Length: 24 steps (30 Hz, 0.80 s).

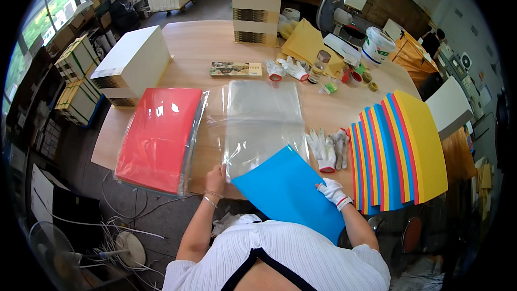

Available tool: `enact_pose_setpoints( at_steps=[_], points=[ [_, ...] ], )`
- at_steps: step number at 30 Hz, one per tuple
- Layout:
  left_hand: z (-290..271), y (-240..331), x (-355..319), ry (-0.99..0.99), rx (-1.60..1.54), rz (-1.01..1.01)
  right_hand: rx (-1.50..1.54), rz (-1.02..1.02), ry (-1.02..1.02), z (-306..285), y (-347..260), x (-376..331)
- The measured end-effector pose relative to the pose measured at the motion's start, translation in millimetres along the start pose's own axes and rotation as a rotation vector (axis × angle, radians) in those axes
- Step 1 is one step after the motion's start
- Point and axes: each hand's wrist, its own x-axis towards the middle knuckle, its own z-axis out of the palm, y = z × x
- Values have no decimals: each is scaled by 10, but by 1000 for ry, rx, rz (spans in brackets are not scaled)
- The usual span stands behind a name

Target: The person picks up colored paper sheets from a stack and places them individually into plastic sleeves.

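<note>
A blue sheet of card or paper (288, 188) is in my right hand (333, 192), which wears a white glove and grips its right edge. The sheet tilts over the near end of a stack of clear plastic sleeves (264, 108) lying mid-table. My bare left hand (215, 179), with bracelets at the wrist, is closed at the near left corner of the sleeves and pinches the plastic there. To the right, blue, red and yellow sheets (423, 151) lie fanned in a pile. On the left rests a pile of red sheets in clear plastic (159, 140).
White-and-grey gloves (323, 151) lie between the sleeves and the fanned sheets. Farther back are a flat box (236, 70), a tape roll (372, 87), brown envelopes (309, 43), a white bucket (376, 46) and tall stacks of white boards (134, 59). Cables and a fan (129, 248) occupy the floor at left.
</note>
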Motion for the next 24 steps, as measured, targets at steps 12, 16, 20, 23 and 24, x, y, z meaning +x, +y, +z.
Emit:
enact_pose_setpoints(
  at_steps=[12, 16, 20, 23, 24],
  points=[
    [-454, 257, -343, -394, -680, -269, 10, -62, 11, -82, -144, 166],
    [-448, 436, -289, -220, -647, -376, 9, -71, 68, -121, -250, 60],
    [-342, 288, -311, -64, -209, -92, -159, -17, 82, -101, -242, 48],
    [-325, 242, -430, -43, 68, 70, -131, 6, 120, -50, -197, -33],
    [-304, 224, -464, -34, 18, 82, -122, 36, 120, -39, -217, -60]
  ],
)
